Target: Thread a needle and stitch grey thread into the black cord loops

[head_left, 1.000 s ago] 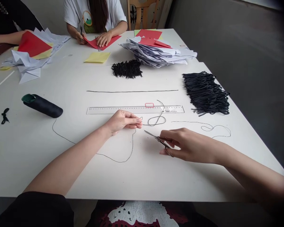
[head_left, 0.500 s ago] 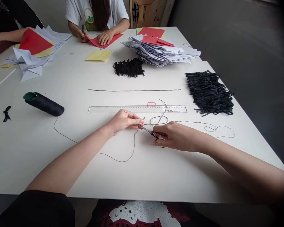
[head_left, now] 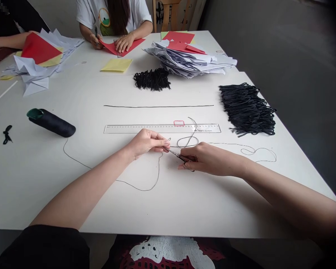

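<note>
My left hand [head_left: 147, 144] pinches a thin black thread [head_left: 158, 173] between its fingertips. The thread loops across the white table [head_left: 39, 175] from a black thread spool [head_left: 52, 123] with a green end. My right hand [head_left: 210, 158] holds small metal scissors [head_left: 179, 157], their tips reaching my left fingertips. Its fingers hide the scissor handles in part. Another loop of thread [head_left: 187, 142] lies just beyond the hands, below a clear plastic ruler [head_left: 162, 129]. I cannot tell whether the blades are around the thread.
A straight black cord [head_left: 158, 106] lies beyond the ruler. Bundled black cords [head_left: 246, 110] and a smaller black heap [head_left: 152, 79] sit farther back, near a stack of white paper [head_left: 187, 59]. A co-worker's hands [head_left: 124, 43] rest on red paper at the far side.
My right hand has moved left and brought the scissors from below the thread up to my left fingertips. My left hand has stayed nearly still.
</note>
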Demonstrator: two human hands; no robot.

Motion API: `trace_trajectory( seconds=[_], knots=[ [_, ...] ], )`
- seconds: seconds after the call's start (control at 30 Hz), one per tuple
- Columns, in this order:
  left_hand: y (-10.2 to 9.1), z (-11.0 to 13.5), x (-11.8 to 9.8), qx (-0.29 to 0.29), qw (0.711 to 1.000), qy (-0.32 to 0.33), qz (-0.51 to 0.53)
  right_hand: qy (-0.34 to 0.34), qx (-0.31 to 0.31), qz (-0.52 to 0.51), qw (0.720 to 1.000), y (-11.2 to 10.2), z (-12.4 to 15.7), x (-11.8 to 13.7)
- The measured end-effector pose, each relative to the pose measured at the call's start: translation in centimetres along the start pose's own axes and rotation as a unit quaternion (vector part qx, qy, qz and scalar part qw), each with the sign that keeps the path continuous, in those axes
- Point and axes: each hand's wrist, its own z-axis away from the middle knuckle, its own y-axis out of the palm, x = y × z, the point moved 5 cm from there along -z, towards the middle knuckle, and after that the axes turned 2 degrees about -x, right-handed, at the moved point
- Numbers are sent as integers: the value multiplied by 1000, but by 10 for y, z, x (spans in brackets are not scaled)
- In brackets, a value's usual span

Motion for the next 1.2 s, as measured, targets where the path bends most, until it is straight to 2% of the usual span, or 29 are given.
trace_trajectory(
  seconds=[0.2, 0.5, 0.6, 0.73, 0.83, 0.93, 1.0, 1.1, 1.2],
  knots=[
    [0, 0, 0, -1, 1000, -10, 4, 26, -16, 72, 997, 0, 4, -8],
    [1, 3, -3, -8, 1000, -15, -13, 32, -48, 146, 988, 8, 35, -11],
    [1, 4, -4, -13, 1000, -18, -18, 2, -88, 194, 977, 16, 44, -9],
    [0, 5, -5, -13, 999, -26, -30, -77, -167, 253, 950, 18, 51, 2],
    [1, 6, -5, -9, 999, -25, -30, -152, -252, 310, 904, 9, 46, 18],
    [0, 6, -5, -25, 999, -25, -40, -233, -336, 403, 819, 1, 31, 36],
    [-1, 6, -4, -35, 998, -28, -49, -267, -342, 448, 782, 1, 16, 41],
    [-2, 6, -2, -38, 998, -33, -42, -288, -320, 491, 757, 5, -5, 41],
    [-2, 5, -2, -37, 998, -39, -30, -308, -333, 513, 729, 11, -13, 41]
  ],
)
